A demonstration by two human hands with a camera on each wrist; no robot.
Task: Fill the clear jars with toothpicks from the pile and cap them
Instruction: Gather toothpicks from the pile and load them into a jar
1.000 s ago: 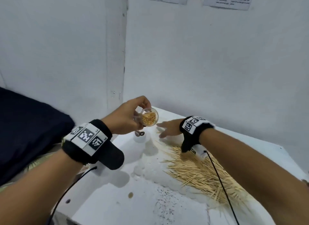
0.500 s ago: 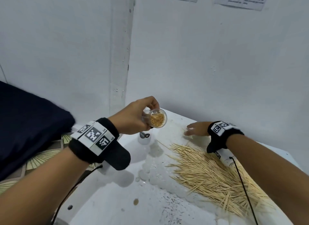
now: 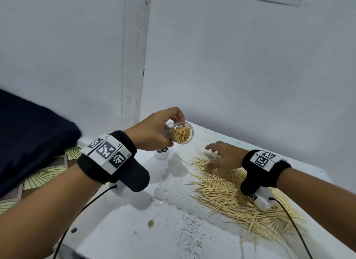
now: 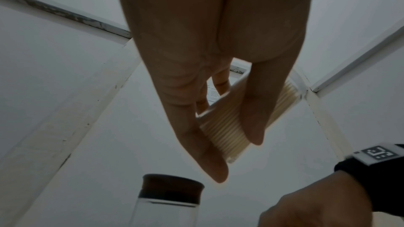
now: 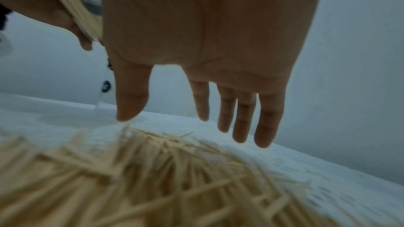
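Left hand held a filled jar aloft while the right reached for the toothpicks.

The left hand [image 3: 154,132] had thumb and fingers curled round a clear jar [image 3: 182,132] packed with toothpicks, tipped on its side above the white table [image 3: 119,229]. The right hand [image 3: 221,157] hung with fingers spread and slack, empty, over the far end of the toothpick pile [image 3: 237,199]. A second capped jar [image 4: 168,201] stood just below the left hand.
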